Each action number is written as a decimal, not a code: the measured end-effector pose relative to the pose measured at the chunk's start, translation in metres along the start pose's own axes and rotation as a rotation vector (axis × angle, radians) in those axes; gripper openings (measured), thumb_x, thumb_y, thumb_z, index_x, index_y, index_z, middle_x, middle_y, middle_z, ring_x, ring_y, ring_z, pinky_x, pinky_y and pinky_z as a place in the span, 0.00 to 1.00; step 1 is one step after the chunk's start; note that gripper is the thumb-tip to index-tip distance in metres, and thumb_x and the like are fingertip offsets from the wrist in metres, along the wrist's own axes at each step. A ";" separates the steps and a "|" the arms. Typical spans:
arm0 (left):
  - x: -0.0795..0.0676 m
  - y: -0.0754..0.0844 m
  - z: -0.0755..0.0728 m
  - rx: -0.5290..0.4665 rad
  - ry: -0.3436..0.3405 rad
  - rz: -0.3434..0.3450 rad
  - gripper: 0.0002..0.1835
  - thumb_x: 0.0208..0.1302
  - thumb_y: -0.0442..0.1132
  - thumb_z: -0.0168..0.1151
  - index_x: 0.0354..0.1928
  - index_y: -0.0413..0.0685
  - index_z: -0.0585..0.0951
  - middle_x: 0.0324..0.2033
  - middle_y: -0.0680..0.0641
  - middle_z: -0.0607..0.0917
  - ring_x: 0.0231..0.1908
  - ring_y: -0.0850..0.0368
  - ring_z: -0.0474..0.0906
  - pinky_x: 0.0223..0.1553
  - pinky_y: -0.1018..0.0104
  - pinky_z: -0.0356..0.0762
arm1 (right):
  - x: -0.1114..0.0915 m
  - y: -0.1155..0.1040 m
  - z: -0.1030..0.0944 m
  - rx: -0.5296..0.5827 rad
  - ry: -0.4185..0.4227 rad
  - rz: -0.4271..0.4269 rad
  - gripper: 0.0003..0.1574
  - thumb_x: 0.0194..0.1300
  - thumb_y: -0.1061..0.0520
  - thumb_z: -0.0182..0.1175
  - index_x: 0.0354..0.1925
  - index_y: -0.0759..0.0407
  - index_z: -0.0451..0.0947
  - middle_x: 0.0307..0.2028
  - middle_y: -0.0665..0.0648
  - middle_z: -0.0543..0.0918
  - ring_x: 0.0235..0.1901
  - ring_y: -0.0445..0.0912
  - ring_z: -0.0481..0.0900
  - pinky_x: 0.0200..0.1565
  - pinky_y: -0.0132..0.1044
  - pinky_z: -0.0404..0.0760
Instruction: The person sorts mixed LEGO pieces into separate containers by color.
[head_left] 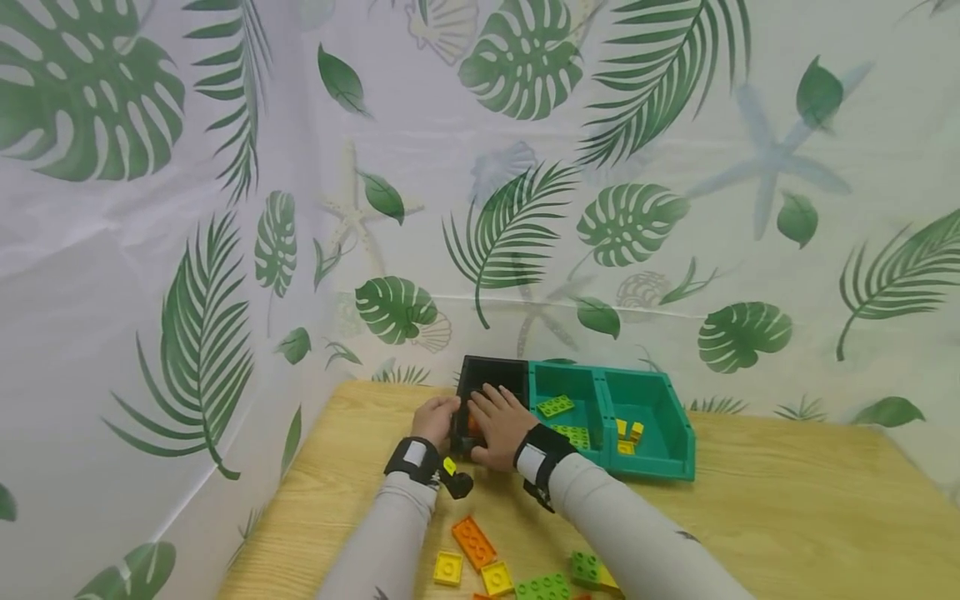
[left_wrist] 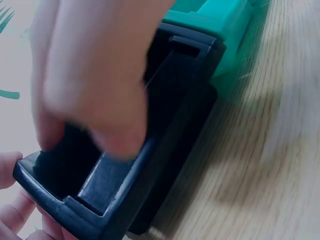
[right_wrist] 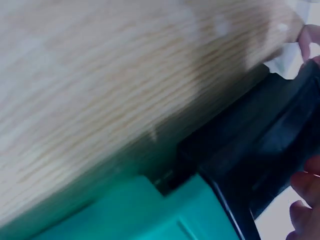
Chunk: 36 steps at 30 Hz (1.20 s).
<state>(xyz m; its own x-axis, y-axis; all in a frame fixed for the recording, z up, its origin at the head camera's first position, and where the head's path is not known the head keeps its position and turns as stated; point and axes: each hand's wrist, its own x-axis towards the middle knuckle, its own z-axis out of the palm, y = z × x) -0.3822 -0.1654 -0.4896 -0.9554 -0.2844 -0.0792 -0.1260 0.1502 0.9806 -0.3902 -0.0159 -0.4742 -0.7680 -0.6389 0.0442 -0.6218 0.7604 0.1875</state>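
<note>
A black bin (head_left: 491,371) stands at the left end of a row, beside two joined teal bins. My left hand (head_left: 435,419) grips its left wall; in the left wrist view the fingers (left_wrist: 20,212) wrap the rim at a corner. Over the black bin's opening is my right hand (head_left: 501,427), its fingers spread and reaching inward. Blurred in the left wrist view, that right hand (left_wrist: 95,75) hides part of the interior. An orange brick (head_left: 473,423) shows partly inside the black bin, next to the right hand. I see nothing held in the right hand.
The middle teal bin (head_left: 602,400) holds green bricks (head_left: 556,406); the right teal bin (head_left: 686,433) holds small yellow bricks (head_left: 636,432). Loose orange (head_left: 474,542), yellow (head_left: 447,568) and green bricks (head_left: 543,587) lie on the wooden table (head_left: 787,508) near the front. A leaf-patterned sheet hangs behind.
</note>
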 end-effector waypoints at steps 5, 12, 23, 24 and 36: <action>0.003 0.003 -0.008 0.004 0.008 -0.009 0.21 0.69 0.44 0.57 0.54 0.34 0.81 0.50 0.36 0.83 0.50 0.42 0.80 0.53 0.50 0.78 | -0.011 -0.006 -0.020 -0.096 0.096 0.017 0.34 0.60 0.37 0.61 0.60 0.49 0.75 0.59 0.56 0.77 0.62 0.54 0.69 0.67 0.50 0.66; 0.014 0.002 -0.017 -0.042 0.014 -0.049 0.21 0.69 0.44 0.57 0.55 0.35 0.80 0.51 0.36 0.83 0.49 0.44 0.80 0.54 0.49 0.77 | -0.040 -0.039 -0.043 0.129 -0.275 0.052 0.29 0.56 0.26 0.60 0.25 0.48 0.82 0.19 0.46 0.79 0.21 0.43 0.74 0.25 0.36 0.73; 0.010 0.002 -0.012 -0.027 0.036 -0.043 0.20 0.70 0.45 0.57 0.54 0.36 0.81 0.50 0.37 0.83 0.49 0.44 0.79 0.54 0.51 0.77 | -0.058 -0.059 -0.026 0.261 -0.437 -0.014 0.16 0.53 0.43 0.69 0.22 0.50 0.77 0.17 0.45 0.70 0.18 0.41 0.66 0.22 0.33 0.60; 0.009 0.002 -0.012 -0.030 0.031 -0.046 0.20 0.70 0.45 0.57 0.54 0.36 0.81 0.50 0.37 0.83 0.49 0.44 0.79 0.54 0.51 0.76 | -0.057 -0.055 -0.026 0.279 -0.442 -0.004 0.15 0.52 0.46 0.70 0.21 0.51 0.76 0.17 0.45 0.71 0.18 0.41 0.66 0.22 0.33 0.61; 0.000 0.000 0.001 -0.010 -0.002 -0.044 0.19 0.70 0.45 0.57 0.51 0.36 0.81 0.49 0.38 0.84 0.48 0.45 0.80 0.52 0.52 0.77 | -0.052 0.003 -0.052 0.641 -0.410 0.015 0.34 0.55 0.66 0.67 0.59 0.44 0.78 0.34 0.52 0.80 0.19 0.44 0.80 0.23 0.35 0.81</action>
<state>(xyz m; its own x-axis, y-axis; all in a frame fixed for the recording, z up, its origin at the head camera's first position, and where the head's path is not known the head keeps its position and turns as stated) -0.3829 -0.1643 -0.4898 -0.9496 -0.2883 -0.1231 -0.1658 0.1284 0.9778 -0.3438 0.0131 -0.4248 -0.6947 -0.6288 -0.3492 -0.4823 0.7674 -0.4224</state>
